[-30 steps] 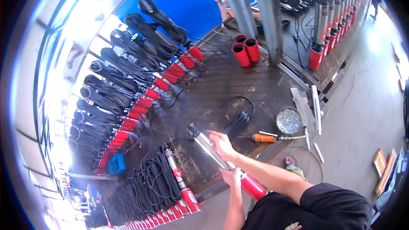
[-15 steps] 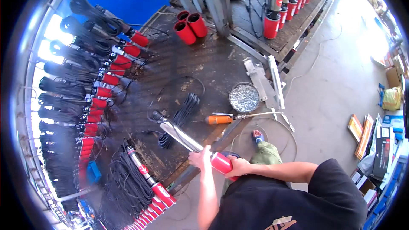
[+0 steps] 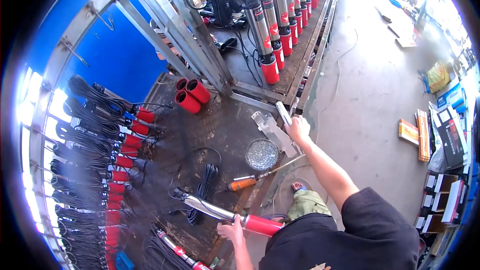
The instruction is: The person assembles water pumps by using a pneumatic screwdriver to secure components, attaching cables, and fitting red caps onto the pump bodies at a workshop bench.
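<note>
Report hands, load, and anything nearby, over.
Left hand holding silver-and-red cylinder. Right hand on pale strip. Cylinder crosses over black cable bundle.

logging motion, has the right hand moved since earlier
Yes, away from the body: in the picture, the right hand went from the red tube end, below the dish, to the dish's upper right.

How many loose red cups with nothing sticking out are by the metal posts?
3: a front cup, a right cup and a back cup, bunched on the dark table. The back one is partly hidden.
</note>
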